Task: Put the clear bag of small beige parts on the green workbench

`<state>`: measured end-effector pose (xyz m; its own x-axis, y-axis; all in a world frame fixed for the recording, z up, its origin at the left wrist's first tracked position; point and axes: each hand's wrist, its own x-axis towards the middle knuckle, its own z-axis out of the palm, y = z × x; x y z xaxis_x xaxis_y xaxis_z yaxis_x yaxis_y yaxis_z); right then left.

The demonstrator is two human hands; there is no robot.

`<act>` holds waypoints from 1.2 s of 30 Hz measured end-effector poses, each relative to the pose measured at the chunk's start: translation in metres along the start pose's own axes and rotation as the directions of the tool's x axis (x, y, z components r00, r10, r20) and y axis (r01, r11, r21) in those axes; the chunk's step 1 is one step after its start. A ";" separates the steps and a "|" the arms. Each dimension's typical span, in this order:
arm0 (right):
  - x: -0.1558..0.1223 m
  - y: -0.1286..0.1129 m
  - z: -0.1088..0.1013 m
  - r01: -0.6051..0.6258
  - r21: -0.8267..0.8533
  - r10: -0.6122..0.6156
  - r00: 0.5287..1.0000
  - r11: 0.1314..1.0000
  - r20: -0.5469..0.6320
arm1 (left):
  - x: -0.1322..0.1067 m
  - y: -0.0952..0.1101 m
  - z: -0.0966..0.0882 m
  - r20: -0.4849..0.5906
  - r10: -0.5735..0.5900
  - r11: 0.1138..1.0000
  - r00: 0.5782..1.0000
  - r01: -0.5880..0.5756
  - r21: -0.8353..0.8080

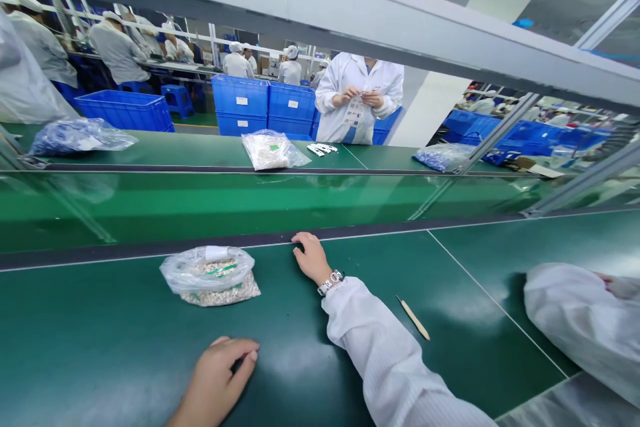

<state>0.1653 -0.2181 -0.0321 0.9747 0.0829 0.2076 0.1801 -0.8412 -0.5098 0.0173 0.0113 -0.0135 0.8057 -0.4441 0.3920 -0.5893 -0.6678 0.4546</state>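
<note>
My left hand (220, 373) is low over the green work surface (125, 340), thumb and forefinger drawn together with nothing visible between them. Farther forward, my right hand (311, 259) reaches to the dark edge strip, fingers stretched and thumb apart, holding nothing. A metal watch circles that wrist, below a white sleeve (385, 340). Between and left of my hands lies a clear plastic bag (213, 275) of small pale pieces with green strips, its top bunched. To the right of my right sleeve is a thin tool (414, 319) with a cream handle and a dark, narrow tip.
A green channel (200, 207) runs across. Beyond it are a bag of white pieces (273, 150), flat white parts (321, 149) and bags of blue pieces (75, 136). A person holds a sheet opposite. A white sleeve (585, 327) is at right. A frame beam (320, 0) spans above.
</note>
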 end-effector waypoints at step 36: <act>0.020 -0.005 0.009 -0.042 0.188 0.051 0.998 0.981 -0.042 | -0.002 -0.004 -0.002 0.452 -0.256 0.919 0.855 0.359 -0.159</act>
<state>0.1846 -0.2077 -0.0327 0.9763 0.0174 0.2158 0.1601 -0.7288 -0.6657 0.0185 0.0163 -0.0142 0.8665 -0.4785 -0.1425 -0.2619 -0.6785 0.6863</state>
